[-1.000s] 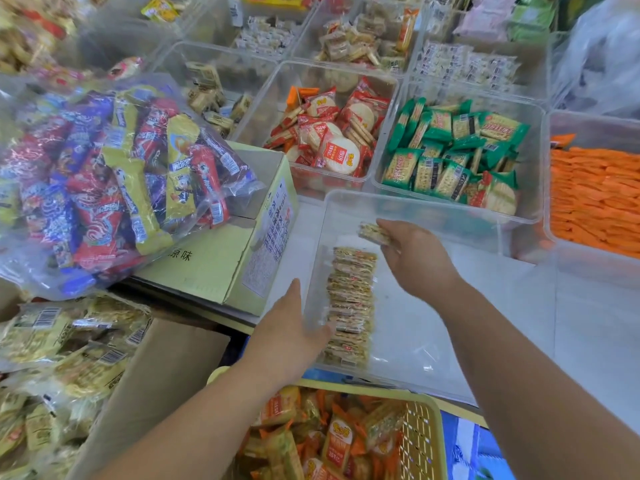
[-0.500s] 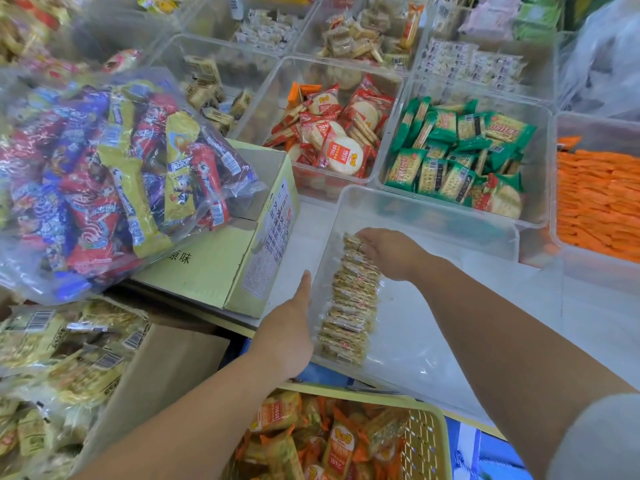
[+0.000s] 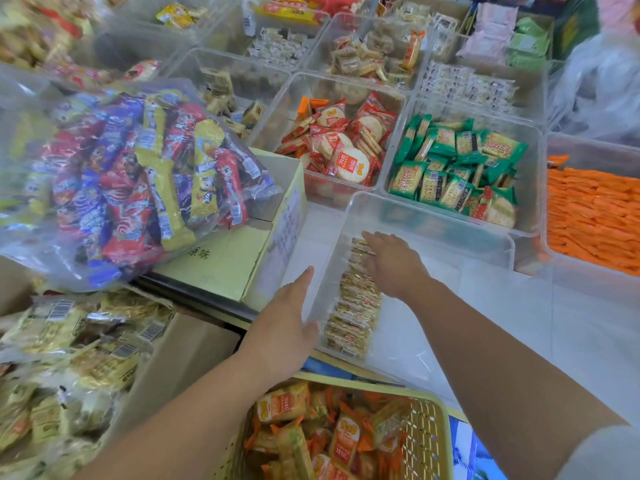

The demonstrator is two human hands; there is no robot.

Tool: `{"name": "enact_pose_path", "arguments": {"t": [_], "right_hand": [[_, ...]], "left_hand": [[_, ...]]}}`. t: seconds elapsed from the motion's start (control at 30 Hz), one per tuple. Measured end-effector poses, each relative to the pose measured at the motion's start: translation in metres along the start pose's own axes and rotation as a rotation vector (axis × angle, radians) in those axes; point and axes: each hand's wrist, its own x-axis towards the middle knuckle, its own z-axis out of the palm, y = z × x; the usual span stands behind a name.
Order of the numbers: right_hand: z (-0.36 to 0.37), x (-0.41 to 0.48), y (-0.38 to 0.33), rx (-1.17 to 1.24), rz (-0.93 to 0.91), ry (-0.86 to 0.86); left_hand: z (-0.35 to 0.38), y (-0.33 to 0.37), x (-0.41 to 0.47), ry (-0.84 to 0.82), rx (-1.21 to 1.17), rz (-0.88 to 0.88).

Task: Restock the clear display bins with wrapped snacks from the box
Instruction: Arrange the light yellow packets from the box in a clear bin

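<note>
A clear display bin (image 3: 436,220) stands in front of me, holding one row of clear-wrapped tan cracker packs (image 3: 355,313) along its left wall. My right hand (image 3: 393,261) lies flat, fingers straight, on the far end of that row. My left hand (image 3: 287,327) is outside the bin, its open palm against the bin's left wall near the front corner. A brown cardboard box (image 3: 180,358) with bags of the same yellowish snack packs (image 3: 69,341) sits at the lower left.
A yellow-green carton (image 3: 225,268) under a big clear bag of colourful bars (image 3: 121,181) stands left of the bin. Bins of red round crackers (image 3: 343,143), green packs (image 3: 457,168) and orange packs (image 3: 595,216) lie behind and to the right. A yellow basket (image 3: 426,427) of orange snacks is nearest me.
My right hand set a cracker pack at the far end of the row, then flattened onto the row. My left hand stayed against the bin's left wall.
</note>
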Motion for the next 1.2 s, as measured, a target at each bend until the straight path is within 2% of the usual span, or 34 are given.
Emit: {"name": "enact_pose_path", "arguments": {"t": [0.13, 0.27, 0.33, 0.43, 0.53, 0.67, 0.87, 1.07, 1.2], "right_hand": [[0.001, -0.046, -0.051, 0.150, -0.055, 0.171], [0.017, -0.110, -0.146, 0.225, -0.352, 0.237], [0.028, -0.142, -0.196, 0.263, -0.517, 0.193], [0.055, -0.174, -0.257, 0.113, -0.738, 0.183], [0.082, -0.187, -0.301, -0.017, -0.797, 0.026], [0.111, -0.186, -0.333, -0.098, -0.716, -0.026], [0.131, -0.189, -0.356, -0.209, -0.480, 0.096], [0.132, -0.196, -0.374, -0.325, -0.303, 0.095], [0.130, -0.197, -0.380, -0.401, -0.259, 0.081]], "left_hand": [[-0.028, -0.014, -0.060, 0.222, -0.145, 0.161], [-0.061, -0.057, -0.121, 0.514, -0.172, 0.159], [-0.074, -0.094, -0.146, 0.651, -0.176, 0.100], [-0.091, -0.163, -0.174, 0.732, -0.176, -0.127], [-0.115, -0.225, -0.191, 0.682, -0.267, -0.340], [-0.153, -0.280, -0.189, 0.626, -0.313, -0.450], [-0.201, -0.328, -0.145, 0.505, -0.358, -0.424], [-0.210, -0.346, -0.087, 0.342, -0.324, -0.363], [-0.209, -0.346, -0.063, 0.229, -0.531, -0.414]]}}
